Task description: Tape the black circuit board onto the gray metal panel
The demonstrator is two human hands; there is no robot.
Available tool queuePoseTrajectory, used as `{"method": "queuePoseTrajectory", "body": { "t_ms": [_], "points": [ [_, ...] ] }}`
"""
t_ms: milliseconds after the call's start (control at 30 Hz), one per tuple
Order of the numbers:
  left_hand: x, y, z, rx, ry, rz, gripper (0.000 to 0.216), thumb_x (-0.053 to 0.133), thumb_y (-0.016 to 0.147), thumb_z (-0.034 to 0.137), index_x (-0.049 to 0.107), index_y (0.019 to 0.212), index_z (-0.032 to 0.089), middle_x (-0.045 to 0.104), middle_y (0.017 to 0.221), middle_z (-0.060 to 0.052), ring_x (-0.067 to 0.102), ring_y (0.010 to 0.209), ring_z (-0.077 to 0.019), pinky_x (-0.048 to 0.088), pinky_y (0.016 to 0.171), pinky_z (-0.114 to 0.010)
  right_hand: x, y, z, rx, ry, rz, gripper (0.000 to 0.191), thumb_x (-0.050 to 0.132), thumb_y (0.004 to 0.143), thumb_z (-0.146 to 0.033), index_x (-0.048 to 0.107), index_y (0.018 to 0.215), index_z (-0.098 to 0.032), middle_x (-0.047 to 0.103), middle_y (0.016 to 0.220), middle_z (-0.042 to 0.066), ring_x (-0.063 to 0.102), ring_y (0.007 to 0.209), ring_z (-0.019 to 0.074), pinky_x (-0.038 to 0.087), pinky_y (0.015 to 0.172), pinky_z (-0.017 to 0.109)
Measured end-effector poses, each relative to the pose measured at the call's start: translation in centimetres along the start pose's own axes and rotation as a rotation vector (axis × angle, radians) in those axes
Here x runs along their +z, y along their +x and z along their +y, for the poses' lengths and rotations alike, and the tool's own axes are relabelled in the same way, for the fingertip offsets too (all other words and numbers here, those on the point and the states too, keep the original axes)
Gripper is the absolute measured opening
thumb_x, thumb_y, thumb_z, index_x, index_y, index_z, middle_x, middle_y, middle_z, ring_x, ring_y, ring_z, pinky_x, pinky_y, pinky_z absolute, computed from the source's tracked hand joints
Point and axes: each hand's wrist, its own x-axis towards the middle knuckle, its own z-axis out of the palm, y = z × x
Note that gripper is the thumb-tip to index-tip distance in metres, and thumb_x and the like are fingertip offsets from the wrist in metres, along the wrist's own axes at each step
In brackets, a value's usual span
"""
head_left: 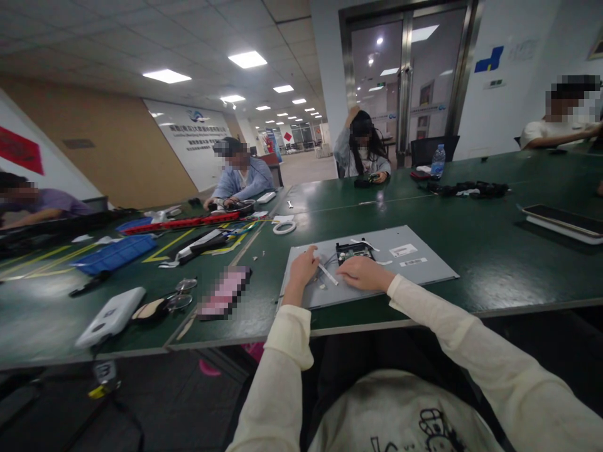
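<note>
A flat grey metal panel [377, 242] with white labels lies on the green table in front of me. On its middle sits a black frame with a circuit board [354, 251], and thin wires run from it to the left. My left hand [304, 269] is over the panel's left part, fingers curled together beside a white strip [328, 274]. My right hand [366, 274] rests at the near side of the circuit board, its fingers bent and pressed together. What either hand's fingertips hold is too small to make out.
Left of the panel are a phone [225, 292], glasses [183, 294], a white device [110, 317] and a roll of white tape [284, 228]. Farther left is a blue tray [113, 253]. A bottle [438, 161] and another tablet-like device [563, 223] are on the right. Several people sit around.
</note>
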Motion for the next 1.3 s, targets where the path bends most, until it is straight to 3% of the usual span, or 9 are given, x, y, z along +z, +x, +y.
{"method": "queuePoseTrajectory", "body": {
  "t_ms": [233, 333, 500, 633, 833, 1100, 1300],
  "points": [
    [0.0, 0.1, -0.2, 0.015, -0.003, -0.007, 0.04, 0.045, 0.093, 0.024, 0.048, 0.133, 0.02, 0.07, 0.104, -0.009, 0.065, 0.099, -0.0209, 0.046, 0.083, -0.029, -2.0, -1.5, 5.5, 0.478, -0.005, 0.248, 0.033, 0.041, 0.096, -0.024, 0.068, 0.112, -0.014, 0.067, 0.114, 0.011, 0.06, 0.107, 0.02, 0.043, 0.1, 0.034],
    [0.0, 0.0, -0.1, 0.027, 0.007, 0.004, 0.041, 0.044, 0.093, 0.024, 0.048, 0.133, 0.02, 0.07, 0.105, -0.01, 0.065, 0.1, -0.0212, 0.047, 0.083, -0.029, -2.4, -2.2, 5.6, 0.424, -0.002, 0.141, 0.041, 0.047, 0.095, -0.037, 0.06, 0.128, -0.017, 0.057, 0.133, 0.012, 0.05, 0.124, 0.0232, 0.036, 0.108, 0.041],
    [0.0, -0.2, 0.1, -0.001, 0.014, -0.002, 0.04, 0.043, 0.093, 0.023, 0.048, 0.133, 0.02, 0.07, 0.108, -0.011, 0.064, 0.105, -0.0214, 0.046, 0.087, -0.029, -2.8, -2.2, 1.7, 0.197, -0.039, -0.204, 0.074, 0.053, 0.084, -0.066, 0.037, 0.148, -0.034, 0.019, 0.159, 0.006, 0.01, 0.146, 0.0353, 0.012, 0.112, 0.064],
    [0.2, -0.3, 0.0, 0.008, 0.029, 0.007, 0.039, 0.043, 0.093, 0.021, 0.049, 0.132, 0.019, 0.069, 0.11, -0.012, 0.065, 0.105, -0.0218, 0.047, 0.086, -0.03, -2.9, -2.1, -0.7, 0.007, -0.027, -0.313, 0.078, 0.058, 0.077, -0.071, 0.041, 0.146, -0.037, 0.023, 0.158, 0.005, 0.01, 0.146, 0.0361, 0.007, 0.111, 0.066],
    [0.2, -0.4, 0.2, 0.027, 0.054, 0.039, 0.039, 0.041, 0.094, 0.02, 0.048, 0.132, 0.017, 0.069, 0.111, -0.013, 0.065, 0.103, -0.0222, 0.046, 0.084, -0.029, -2.3, -2.4, -0.7, 0.036, -0.09, -0.283, 0.073, 0.054, 0.08, -0.071, 0.048, 0.142, -0.032, 0.033, 0.154, 0.007, 0.018, 0.144, 0.0337, 0.007, 0.112, 0.063],
    [-2.7, -1.8, 0.9, -0.2, 0.1, 0.25, 0.034, 0.03, 0.098, 0.025, 0.051, 0.125, 0.018, 0.07, 0.098, -0.013, 0.068, 0.088, -0.0241, 0.046, 0.074, -0.03, -1.7, -2.3, 0.1, 0.122, -0.08, -0.257, 0.076, 0.054, 0.08, -0.071, 0.044, 0.145, -0.032, 0.034, 0.153, 0.007, 0.029, 0.141, 0.0324, 0.007, 0.113, 0.062],
    [-3.5, -2.5, 1.2, -0.216, 0.089, 0.292, 0.034, 0.03, 0.098, 0.024, 0.051, 0.124, 0.019, 0.07, 0.099, -0.011, 0.068, 0.087, -0.0235, 0.044, 0.071, -0.029, -1.1, -1.2, 2.5, 0.267, -0.135, -0.241, 0.074, 0.047, 0.083, -0.073, 0.045, 0.144, -0.032, 0.033, 0.154, 0.009, 0.029, 0.14, 0.035, 0.004, 0.109, 0.069]
  ]
}}
